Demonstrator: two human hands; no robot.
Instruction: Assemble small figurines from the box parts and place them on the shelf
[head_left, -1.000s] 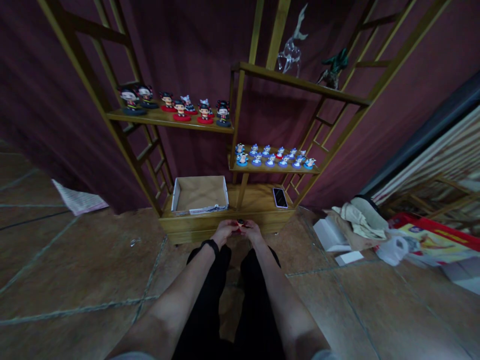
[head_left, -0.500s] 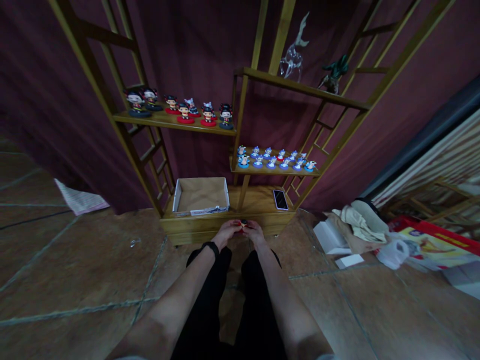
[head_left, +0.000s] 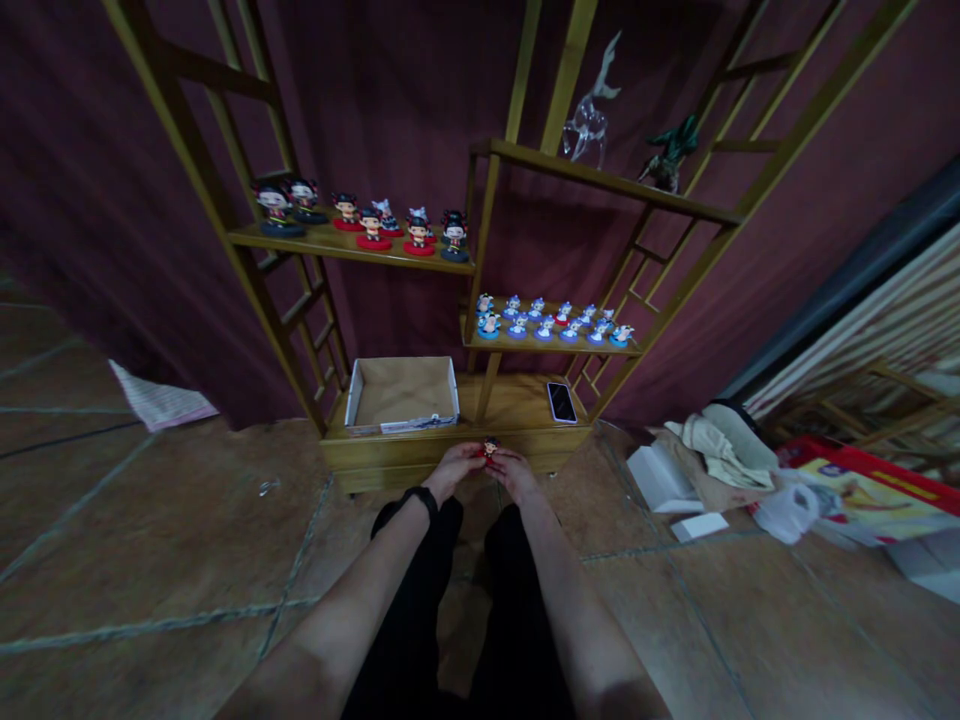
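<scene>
Both my hands meet in front of the wooden shelf unit's base (head_left: 420,455), pinching one small figurine (head_left: 490,447) with a dark head and red base between them. My left hand (head_left: 455,470), with a black band on its wrist, grips the figurine's left side. My right hand (head_left: 514,472) grips its right side. An open cardboard box (head_left: 401,393), with nothing visible inside, sits on the base just beyond my left hand. Several similar red-based figurines (head_left: 371,222) stand on the left shelf. Small blue-based figurines (head_left: 551,319) fill the lower right shelf.
A phone (head_left: 561,402) lies on the base at the right. A glass deer (head_left: 591,112) and a green figure (head_left: 670,150) stand on the top shelf. Cloth, white boxes and bags (head_left: 720,465) clutter the floor at right; a paper (head_left: 161,400) lies at left.
The view has shifted slightly, and my hands have lifted the figurine a little so its head shows more clearly between my fingers.
</scene>
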